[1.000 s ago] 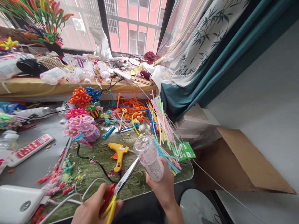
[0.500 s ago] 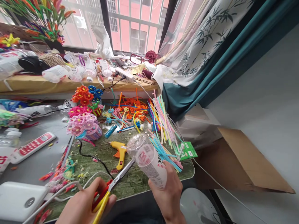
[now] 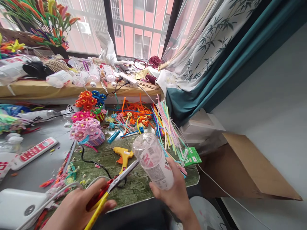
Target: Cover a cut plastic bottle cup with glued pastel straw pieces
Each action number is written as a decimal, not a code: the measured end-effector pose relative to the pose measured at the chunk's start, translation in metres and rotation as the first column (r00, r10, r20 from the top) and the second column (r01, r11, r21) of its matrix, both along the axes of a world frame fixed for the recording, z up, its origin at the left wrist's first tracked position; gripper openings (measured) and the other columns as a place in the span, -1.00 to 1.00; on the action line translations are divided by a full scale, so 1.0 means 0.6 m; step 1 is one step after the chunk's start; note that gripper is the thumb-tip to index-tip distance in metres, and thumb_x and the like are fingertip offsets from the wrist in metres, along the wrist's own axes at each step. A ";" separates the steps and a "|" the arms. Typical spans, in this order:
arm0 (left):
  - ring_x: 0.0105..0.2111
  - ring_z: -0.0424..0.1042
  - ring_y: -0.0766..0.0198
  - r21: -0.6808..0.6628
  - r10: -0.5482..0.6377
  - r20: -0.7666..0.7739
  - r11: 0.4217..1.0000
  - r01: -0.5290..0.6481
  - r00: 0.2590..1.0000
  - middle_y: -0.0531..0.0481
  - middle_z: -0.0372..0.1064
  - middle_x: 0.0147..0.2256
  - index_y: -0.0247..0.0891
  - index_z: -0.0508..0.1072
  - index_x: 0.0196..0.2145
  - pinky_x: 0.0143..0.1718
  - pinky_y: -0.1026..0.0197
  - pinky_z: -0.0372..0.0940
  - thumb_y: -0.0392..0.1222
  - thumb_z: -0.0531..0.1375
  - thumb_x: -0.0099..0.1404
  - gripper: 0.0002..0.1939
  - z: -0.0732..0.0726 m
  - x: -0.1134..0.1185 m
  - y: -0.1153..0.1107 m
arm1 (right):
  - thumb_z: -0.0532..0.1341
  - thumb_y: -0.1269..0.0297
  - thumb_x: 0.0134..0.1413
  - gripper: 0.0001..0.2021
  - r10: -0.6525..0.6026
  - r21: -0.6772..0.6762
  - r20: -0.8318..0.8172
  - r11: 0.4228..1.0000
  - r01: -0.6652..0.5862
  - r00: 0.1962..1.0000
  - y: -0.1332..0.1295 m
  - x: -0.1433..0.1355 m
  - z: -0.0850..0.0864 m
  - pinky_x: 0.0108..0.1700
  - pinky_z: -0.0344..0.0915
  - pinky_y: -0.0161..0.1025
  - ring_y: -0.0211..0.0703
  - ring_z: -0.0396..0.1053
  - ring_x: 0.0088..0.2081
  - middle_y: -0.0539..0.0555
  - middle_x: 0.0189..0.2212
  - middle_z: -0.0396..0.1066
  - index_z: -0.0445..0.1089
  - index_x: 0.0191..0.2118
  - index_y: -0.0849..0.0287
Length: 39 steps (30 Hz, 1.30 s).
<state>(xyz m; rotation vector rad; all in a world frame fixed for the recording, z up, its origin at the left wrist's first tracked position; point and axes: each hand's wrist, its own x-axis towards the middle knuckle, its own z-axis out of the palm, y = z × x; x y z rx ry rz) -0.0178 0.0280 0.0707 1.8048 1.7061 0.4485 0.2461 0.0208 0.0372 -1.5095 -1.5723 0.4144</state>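
My left hand [image 3: 81,199] grips a pair of scissors [image 3: 120,179] by red and yellow handles. Their blades look closed and point up to the right, the tip close to the bottle's side; whether it touches I cannot tell. In my right hand [image 3: 175,191] is a clear plastic bottle [image 3: 153,166] with a white and red label, held tilted with its base up and toward the left. The bottle's neck end is hidden by the hand. Just beyond the scissors a yellow glue gun [image 3: 123,157] lies on the green wood-patterned mat [image 3: 136,188].
Pipe-cleaner flower pots [image 3: 87,131] stand behind. Bundled coloured pipe cleaners [image 3: 168,124] and a green packet [image 3: 192,156] lie at the right. A white power bank [image 3: 22,204] with a cable sits front left. An open cardboard box [image 3: 254,166] stands right of the table.
The bottle has risen slightly and turned more upright in my right hand. My left hand has shifted a little left and down with the scissors.
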 end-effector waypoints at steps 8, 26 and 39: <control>-0.75 0.23 0.32 0.082 -0.131 -0.129 0.986 0.143 0.983 0.06 0.28 -0.77 -0.11 0.47 -0.62 -0.65 0.29 0.04 0.42 0.09 0.08 -0.44 0.004 -0.010 0.015 | 0.31 0.26 -0.19 -0.48 -0.130 0.137 0.083 0.984 0.118 0.988 -0.009 -0.016 0.018 -0.31 0.46 -0.19 -0.07 0.47 -0.36 0.05 -0.27 0.49 0.25 -0.02 0.08; -0.75 0.20 0.36 0.100 -0.218 -0.084 0.969 0.226 0.972 0.07 0.23 -0.77 -0.15 0.47 -0.64 -0.66 0.31 0.02 0.27 0.08 0.20 -0.49 -0.005 -0.020 0.003 | 0.29 0.28 -0.12 -0.51 -0.234 0.154 0.063 0.963 0.222 0.970 -0.032 -0.047 0.002 -0.30 0.49 -0.12 0.01 0.51 -0.31 0.11 -0.26 0.47 0.25 0.01 0.11; -0.50 0.26 0.23 -0.376 -0.148 -0.041 0.919 0.122 0.988 0.11 0.24 -0.55 -0.18 0.24 -0.45 -0.48 0.28 0.06 0.23 0.10 0.16 -0.61 0.010 -0.016 0.016 | 0.27 0.29 -0.08 -0.49 -0.203 0.201 0.104 0.963 0.179 0.974 -0.025 -0.062 -0.029 -0.30 0.49 -0.16 -0.01 0.51 -0.32 0.14 -0.25 0.48 0.26 0.06 0.19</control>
